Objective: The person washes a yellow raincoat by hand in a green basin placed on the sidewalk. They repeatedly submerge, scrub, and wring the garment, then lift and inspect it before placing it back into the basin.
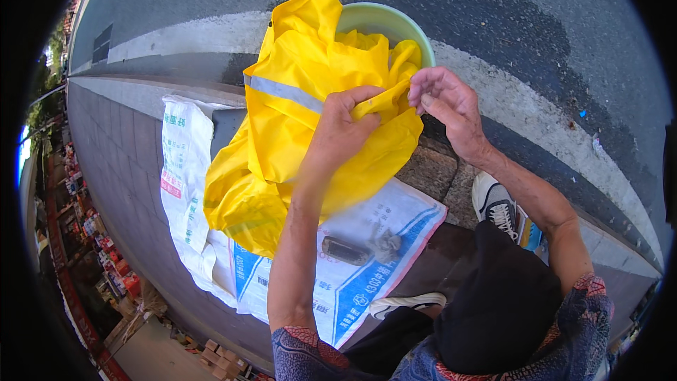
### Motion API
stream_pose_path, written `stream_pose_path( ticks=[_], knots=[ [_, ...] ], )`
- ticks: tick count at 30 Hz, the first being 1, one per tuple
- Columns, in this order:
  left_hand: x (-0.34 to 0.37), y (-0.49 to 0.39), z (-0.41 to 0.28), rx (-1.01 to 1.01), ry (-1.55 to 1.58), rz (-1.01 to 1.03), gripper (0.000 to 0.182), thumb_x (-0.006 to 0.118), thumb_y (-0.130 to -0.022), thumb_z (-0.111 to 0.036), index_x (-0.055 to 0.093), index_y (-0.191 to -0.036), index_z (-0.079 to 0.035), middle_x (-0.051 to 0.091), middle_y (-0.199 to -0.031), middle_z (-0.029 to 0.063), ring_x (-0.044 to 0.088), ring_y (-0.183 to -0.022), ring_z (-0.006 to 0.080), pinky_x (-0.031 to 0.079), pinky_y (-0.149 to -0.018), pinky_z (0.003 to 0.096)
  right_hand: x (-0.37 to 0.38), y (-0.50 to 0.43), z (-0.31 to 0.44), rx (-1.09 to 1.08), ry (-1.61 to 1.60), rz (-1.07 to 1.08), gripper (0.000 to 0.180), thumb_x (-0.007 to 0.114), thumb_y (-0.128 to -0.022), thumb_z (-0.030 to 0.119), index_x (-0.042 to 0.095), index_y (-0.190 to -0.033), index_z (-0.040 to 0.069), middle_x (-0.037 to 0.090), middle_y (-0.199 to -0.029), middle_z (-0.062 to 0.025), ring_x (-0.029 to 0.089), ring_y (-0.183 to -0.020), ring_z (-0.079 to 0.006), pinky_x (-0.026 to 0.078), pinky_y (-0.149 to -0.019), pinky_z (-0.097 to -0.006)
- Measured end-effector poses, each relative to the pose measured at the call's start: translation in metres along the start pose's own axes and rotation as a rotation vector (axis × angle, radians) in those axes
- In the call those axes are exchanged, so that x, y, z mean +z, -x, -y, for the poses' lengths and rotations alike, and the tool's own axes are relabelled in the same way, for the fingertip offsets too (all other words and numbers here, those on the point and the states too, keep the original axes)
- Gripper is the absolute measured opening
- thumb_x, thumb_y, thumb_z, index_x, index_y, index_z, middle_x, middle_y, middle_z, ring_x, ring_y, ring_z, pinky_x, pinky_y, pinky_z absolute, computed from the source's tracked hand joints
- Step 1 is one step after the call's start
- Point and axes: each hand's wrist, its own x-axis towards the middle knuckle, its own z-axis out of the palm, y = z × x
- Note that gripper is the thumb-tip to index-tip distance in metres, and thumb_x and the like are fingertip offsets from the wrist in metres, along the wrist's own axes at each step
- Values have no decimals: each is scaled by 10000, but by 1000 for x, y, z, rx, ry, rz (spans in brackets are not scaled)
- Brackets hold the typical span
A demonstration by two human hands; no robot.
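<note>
My left hand (349, 124) pinches a gathered fold of a yellow waterproof garment (312, 153), probably a raincoat, between thumb and fingers. The garment carries a grey reflective band (285, 92) and spreads over the white sacks. Part of it sits inside a pale green plastic basin (429, 45). My right hand (449, 108) is at the fold's right edge, fingers curled and thumb raised. Whether those fingertips grip the fabric is unclear. Below the garment lie a dark oblong block (346, 250) and a crumpled grey wad (385, 246).
Printed woven sacks (338, 301) cover the paving by the kerb. A dark flat surface (226, 124) shows beside the garment. My shoes (494, 203) flank the sacks' right side. Wet asphalt (508, 16) lies past the basin. Stacked goods (119, 270) line the far left.
</note>
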Motion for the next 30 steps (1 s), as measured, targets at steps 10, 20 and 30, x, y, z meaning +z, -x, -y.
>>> stream_pose_path(
  ticks=[10, 20, 30],
  knots=[
    [-34, 0, 19, -133, 379, 44, 532, 589, -802, 81, 558, -1333, 76, 669, -1251, 142, 661, -1108, 216, 490, -1005, 304, 5, -3, 2, 21, 95, 84, 161, 536, -961, 33, 571, -1118, 27, 583, -1008, -42, 576, -987, -119, 489, -911, -300],
    [-51, -4, 36, -129, 419, -21, 562, 588, -804, 76, 522, -1362, 89, 654, -1272, 169, 647, -1170, 239, 482, -1053, 355, 21, -19, 8, -83, 52, 140, 158, 536, -970, 44, 584, -1119, 23, 597, -1007, -50, 585, -972, -129, 493, -877, -295],
    [-43, 5, 31, -79, 558, 14, 539, 595, -799, 92, 562, -1336, 63, 672, -1245, 129, 662, -1125, 195, 498, -1013, 320, 28, -25, 14, -110, 382, 177, 154, 514, -990, 60, 577, -1121, 8, 612, -1003, -77, 586, -924, -153, 483, -783, -308]
  ],
)
